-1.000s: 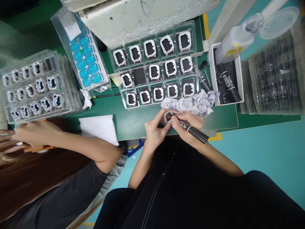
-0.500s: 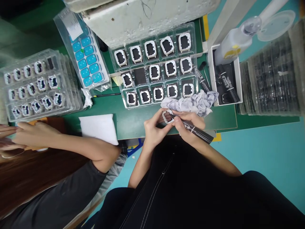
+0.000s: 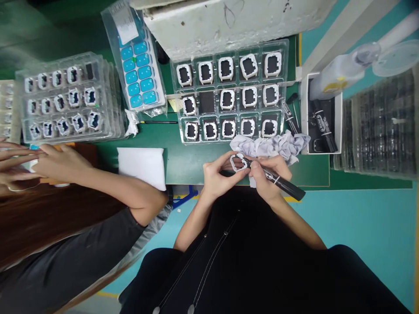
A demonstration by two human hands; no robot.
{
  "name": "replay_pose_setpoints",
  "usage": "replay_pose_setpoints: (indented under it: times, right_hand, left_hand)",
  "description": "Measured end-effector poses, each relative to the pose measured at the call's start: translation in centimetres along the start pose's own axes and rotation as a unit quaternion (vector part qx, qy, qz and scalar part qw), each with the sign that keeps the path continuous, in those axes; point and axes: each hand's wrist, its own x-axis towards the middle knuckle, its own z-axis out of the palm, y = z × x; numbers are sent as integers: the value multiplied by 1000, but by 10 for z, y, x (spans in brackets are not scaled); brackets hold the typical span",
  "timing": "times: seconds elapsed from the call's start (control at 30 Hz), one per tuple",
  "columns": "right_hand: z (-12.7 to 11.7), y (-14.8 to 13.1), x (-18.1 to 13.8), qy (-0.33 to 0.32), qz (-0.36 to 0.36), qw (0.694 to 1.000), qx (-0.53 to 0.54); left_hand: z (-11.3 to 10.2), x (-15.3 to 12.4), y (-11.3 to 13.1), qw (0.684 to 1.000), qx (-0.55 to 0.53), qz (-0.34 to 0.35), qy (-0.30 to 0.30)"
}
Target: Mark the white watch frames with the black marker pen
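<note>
Now | 2 hands: L (image 3: 216, 176) 1 frame (image 3: 238, 162) | R (image 3: 266, 176) 1 marker (image 3: 278, 179)

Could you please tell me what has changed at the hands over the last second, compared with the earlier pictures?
The left hand has turned the white frame so that its open face now shows. The right hand has kept the black marker, its tip still at the frame's edge. Both grips are unchanged, and the crumpled cloth and the tray of frames have stayed in place.
</note>
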Motion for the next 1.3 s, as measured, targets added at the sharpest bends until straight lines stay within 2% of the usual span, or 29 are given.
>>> replay_pose_setpoints:
  times: [0.17, 0.27, 0.37, 0.47, 0.57, 0.67, 0.8, 0.9, 1.1, 1.2, 1.3]
  right_hand:
    - [2, -2, 3, 40, 8, 999, 12]
    - [4, -7, 6, 56, 18, 997, 57]
    - [4, -7, 6, 30, 40, 996, 71]
    - [2, -4, 3, 6, 51, 998, 46]
    - [0, -1, 2, -1, 50, 998, 42]
    - [-1, -1, 3, -8, 47, 998, 33]
    - [0, 0, 3, -10, 49, 999, 12]
    - [2, 3, 2, 0, 47, 999, 1]
    - [3, 3, 3, 5, 50, 999, 5]
    - [2, 2, 3, 7, 54, 998, 9]
    - [2, 3, 4, 13, 57, 998, 7]
  left_hand:
    - [-1, 1, 7, 1000, -15, 1, 3]
    - [-12, 15, 16, 998, 39, 34, 34]
    - [-31, 46, 24, 976, 164, 112, 93]
    - [-49, 91, 21, 929, 290, 190, 127]
    - [-62, 132, 10, 899, 363, 214, 120]
    - [-68, 155, 2, 891, 382, 221, 103]
    - [-61, 162, 6, 884, 386, 239, 114]
    - [-46, 168, 10, 886, 378, 254, 88]
    - [-21, 192, 14, 887, 396, 230, 64]
    - [-21, 188, 24, 887, 393, 232, 75]
    - [-27, 170, 33, 908, 342, 229, 81]
